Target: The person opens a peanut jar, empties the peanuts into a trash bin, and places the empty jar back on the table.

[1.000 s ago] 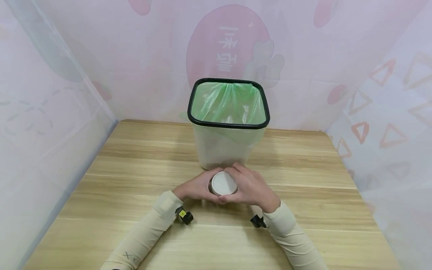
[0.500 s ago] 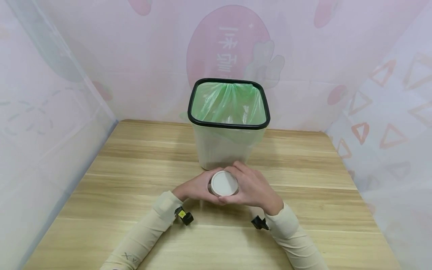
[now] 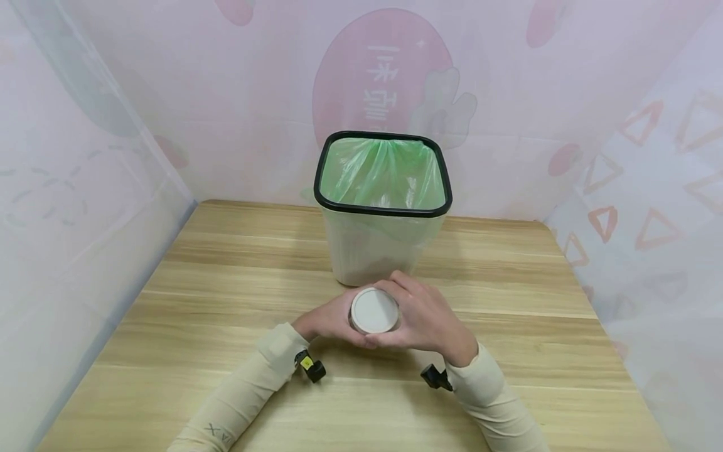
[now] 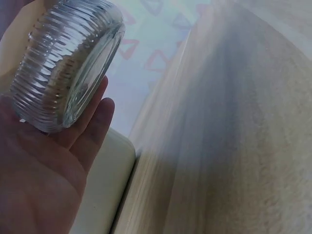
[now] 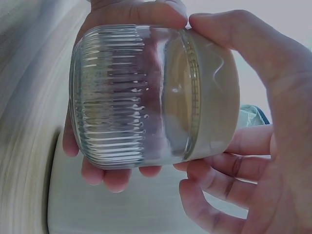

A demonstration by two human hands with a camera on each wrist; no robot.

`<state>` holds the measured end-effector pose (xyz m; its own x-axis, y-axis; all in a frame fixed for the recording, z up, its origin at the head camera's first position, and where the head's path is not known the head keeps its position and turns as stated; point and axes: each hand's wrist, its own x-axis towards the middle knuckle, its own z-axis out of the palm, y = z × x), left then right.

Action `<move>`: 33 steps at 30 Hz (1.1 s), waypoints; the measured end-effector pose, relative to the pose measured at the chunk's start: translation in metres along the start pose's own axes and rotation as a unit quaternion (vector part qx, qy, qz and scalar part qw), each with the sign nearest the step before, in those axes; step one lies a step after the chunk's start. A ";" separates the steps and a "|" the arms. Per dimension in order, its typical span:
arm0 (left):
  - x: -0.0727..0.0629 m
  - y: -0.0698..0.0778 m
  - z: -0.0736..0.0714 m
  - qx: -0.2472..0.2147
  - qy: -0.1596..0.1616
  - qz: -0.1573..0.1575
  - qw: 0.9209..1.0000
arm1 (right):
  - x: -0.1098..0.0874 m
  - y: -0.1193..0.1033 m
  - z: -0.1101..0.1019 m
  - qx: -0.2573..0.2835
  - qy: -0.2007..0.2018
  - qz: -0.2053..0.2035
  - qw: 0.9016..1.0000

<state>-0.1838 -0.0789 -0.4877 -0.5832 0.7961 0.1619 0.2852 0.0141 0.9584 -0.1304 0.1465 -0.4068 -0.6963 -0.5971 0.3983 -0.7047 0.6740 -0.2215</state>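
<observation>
Both hands hold a ribbed clear glass jar (image 5: 112,97) in front of the bin. Its off-white lid (image 3: 374,311) faces up in the head view. My left hand (image 3: 333,317) grips the glass body, its fingers passing behind the jar in the right wrist view. Around the lid, my right hand (image 3: 426,317) has its thumb on one side and curled fingers on the other. The jar's base, seen in the left wrist view, is off the wooden table (image 4: 243,146). No contents can be made out clearly through the glass.
A white bin (image 3: 373,245) with a black rim and a green plastic liner (image 3: 390,169) stands upright just beyond the hands. Printed cloth walls (image 3: 226,107) enclose the table at the back and both sides.
The jar stays in both hands in nearly the same place. My right wrist has shifted slightly outward and towards the near edge, and the left wrist has moved slightly nearer too.
</observation>
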 end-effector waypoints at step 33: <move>-0.001 -0.006 0.002 0.038 0.006 -0.001 0.999 | 0.001 0.001 0.000 0.019 -0.046 0.022 0.999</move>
<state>-0.1834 -0.0779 -0.4941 -0.5931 0.7884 0.1632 0.3407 0.0621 0.9381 -0.1318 0.1462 -0.4069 -0.7343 -0.6064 0.3050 -0.6774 0.6838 -0.2713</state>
